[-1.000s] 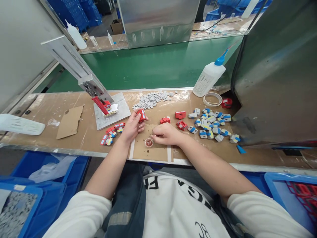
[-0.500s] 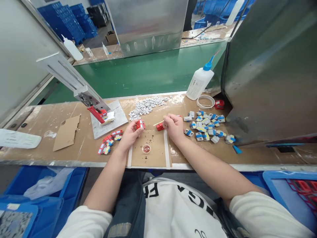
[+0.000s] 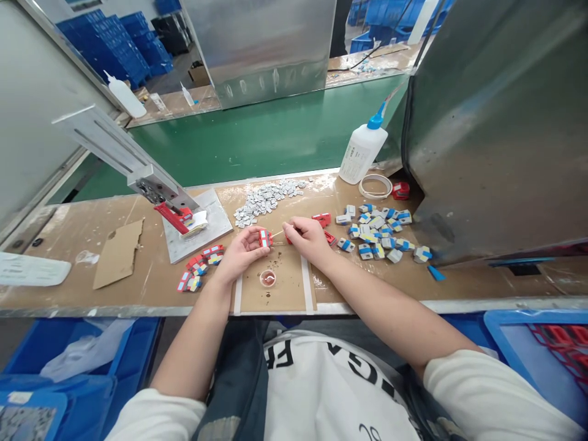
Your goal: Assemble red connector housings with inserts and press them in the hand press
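Between the thumb and fingers of my left hand (image 3: 242,252) is a small red toy car body (image 3: 265,238) with pale windows. My right hand (image 3: 309,240) pinches a thin wooden stick (image 3: 278,233); its tip points at the car's right side, and I cannot tell whether it touches. Below both hands stands a small clear cup (image 3: 267,278) with reddish liquid. Red car parts (image 3: 322,218) lie beside and partly behind my right hand. Left of my left hand are several red, blue and yellow car pieces (image 3: 196,267).
A metal press stand (image 3: 151,177) rises at the left. Small grey pieces (image 3: 266,199) are heaped behind my hands. Grey-and-blue blocks (image 3: 376,231), a tape roll (image 3: 375,187) and a white squeeze bottle (image 3: 362,152) are on the right, near a metal panel (image 3: 496,141).
The stick's tip has come close to the red car body as my right hand moved left. My left hand has turned the car more upright. The whole view has shifted slightly.
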A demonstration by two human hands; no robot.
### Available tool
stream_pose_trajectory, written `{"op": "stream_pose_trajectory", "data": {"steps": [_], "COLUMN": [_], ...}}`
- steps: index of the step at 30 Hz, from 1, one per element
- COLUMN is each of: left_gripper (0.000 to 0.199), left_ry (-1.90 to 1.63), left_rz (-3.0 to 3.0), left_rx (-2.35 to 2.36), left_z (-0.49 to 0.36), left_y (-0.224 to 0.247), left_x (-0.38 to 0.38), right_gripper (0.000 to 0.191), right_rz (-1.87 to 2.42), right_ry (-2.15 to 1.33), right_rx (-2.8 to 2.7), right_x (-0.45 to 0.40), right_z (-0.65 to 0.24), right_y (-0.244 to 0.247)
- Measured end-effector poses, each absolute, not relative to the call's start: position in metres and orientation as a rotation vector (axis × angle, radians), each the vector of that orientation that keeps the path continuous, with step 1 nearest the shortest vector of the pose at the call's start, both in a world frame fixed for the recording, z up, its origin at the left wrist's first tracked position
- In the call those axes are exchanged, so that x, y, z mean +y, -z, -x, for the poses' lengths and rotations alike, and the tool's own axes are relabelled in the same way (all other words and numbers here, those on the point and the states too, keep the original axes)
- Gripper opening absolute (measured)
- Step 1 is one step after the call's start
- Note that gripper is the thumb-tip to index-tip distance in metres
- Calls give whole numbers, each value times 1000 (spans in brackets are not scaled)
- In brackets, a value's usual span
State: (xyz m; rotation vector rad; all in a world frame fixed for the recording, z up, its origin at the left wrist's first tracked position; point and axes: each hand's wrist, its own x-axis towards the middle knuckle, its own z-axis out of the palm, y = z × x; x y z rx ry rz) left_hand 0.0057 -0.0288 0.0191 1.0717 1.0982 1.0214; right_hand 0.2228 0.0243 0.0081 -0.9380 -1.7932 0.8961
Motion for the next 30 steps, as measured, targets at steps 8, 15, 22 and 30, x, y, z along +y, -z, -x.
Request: {"op": "stream_pose_trajectory", "data": {"steps": [8, 15, 22, 30], "left_gripper": [58, 60, 60, 69], "left_ry": [-1017, -1014, -1041, -1331], "left_rz": [-1095, -1108, -1090, -1014], "left_rx": [1103, 1105, 1098, 1174], "left_z": [-5, -3, -4, -3], "left_y": [-18, -13, -14, -26], "left_x": [-29, -27, -28, -2], "right_gripper": [44, 42, 44, 48], "right_rz": [954, 945, 813, 330], "right_ry": [-793, -778, -824, -744], "right_rx": [-1896, -1963, -1919, -2640], "right_x": [23, 21, 22, 7], "right_z": [-222, -220, -228, -226], "right_y": [-8, -7, -14, -19]}}
